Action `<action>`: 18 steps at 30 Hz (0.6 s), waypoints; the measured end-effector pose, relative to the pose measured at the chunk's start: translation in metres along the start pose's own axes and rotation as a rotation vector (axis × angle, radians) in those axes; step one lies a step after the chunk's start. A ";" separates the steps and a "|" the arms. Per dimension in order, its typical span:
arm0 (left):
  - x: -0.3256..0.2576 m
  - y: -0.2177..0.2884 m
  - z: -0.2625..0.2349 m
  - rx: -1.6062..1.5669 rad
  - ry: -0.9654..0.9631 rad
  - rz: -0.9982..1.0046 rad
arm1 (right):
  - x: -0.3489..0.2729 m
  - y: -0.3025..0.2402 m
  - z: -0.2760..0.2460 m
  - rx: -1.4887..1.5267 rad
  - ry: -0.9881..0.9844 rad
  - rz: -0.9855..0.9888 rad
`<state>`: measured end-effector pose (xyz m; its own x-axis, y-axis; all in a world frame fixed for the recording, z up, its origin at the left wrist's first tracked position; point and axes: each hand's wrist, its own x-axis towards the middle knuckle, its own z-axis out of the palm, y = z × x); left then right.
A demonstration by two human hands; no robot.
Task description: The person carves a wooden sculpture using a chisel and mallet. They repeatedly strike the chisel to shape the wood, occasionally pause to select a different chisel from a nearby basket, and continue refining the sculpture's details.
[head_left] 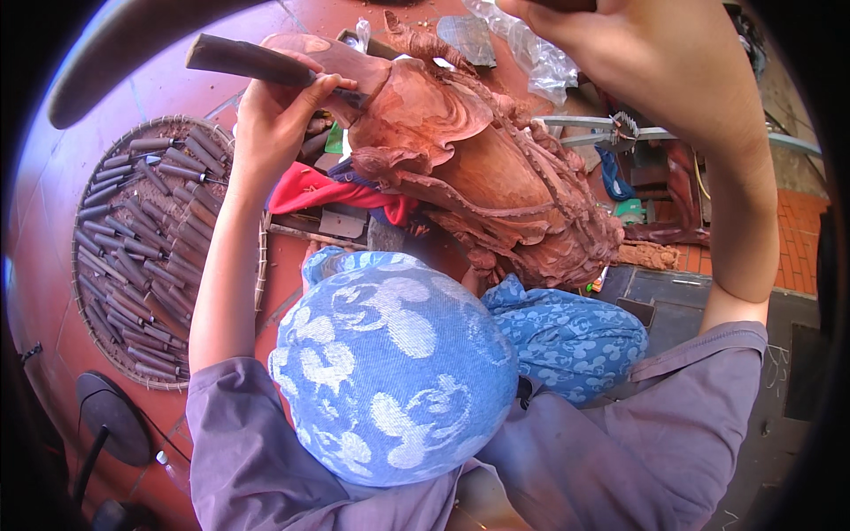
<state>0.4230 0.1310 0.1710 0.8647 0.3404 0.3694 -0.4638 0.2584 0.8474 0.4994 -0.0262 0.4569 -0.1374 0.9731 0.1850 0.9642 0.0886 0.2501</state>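
Observation:
A reddish-brown wooden carving (478,150) with deep folds and ruffled edges lies across the middle, just beyond my knees. My left hand (282,102) is closed around a carving chisel (252,62); its dark wooden handle sticks out to the left and its blade points at the carving's upper left part. High at the upper right, my right hand (611,40) is raised with fingers wrapped round a dark grip, partly cut off by the frame. A large dark curved club-like mallet (119,49) sweeps in at the upper left, seemingly the same tool; the stretch between them is out of frame.
On the left, a round woven tray (263,257) holds several wooden-handled chisels. Red cloth (310,193) lies under the carving's left side. A metal clamp bar (655,134) extends right. Clear plastic (540,57) lies beyond. A black round-based stand (115,416) is at lower left.

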 end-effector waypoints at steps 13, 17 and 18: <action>-0.004 0.000 0.017 0.117 0.132 0.089 | 0.029 0.001 -0.003 -0.126 -0.065 -0.015; -0.004 0.002 0.018 0.235 0.090 0.116 | 0.028 -0.005 -0.008 -0.155 -0.073 -0.016; -0.005 0.003 0.017 0.279 0.068 0.116 | 0.027 -0.006 -0.008 -0.162 -0.071 -0.018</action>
<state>0.4208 0.1150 0.1785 0.7898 0.4151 0.4515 -0.4798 -0.0406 0.8765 0.4884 -0.0019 0.4685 -0.1326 0.9847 0.1132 0.9116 0.0763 0.4040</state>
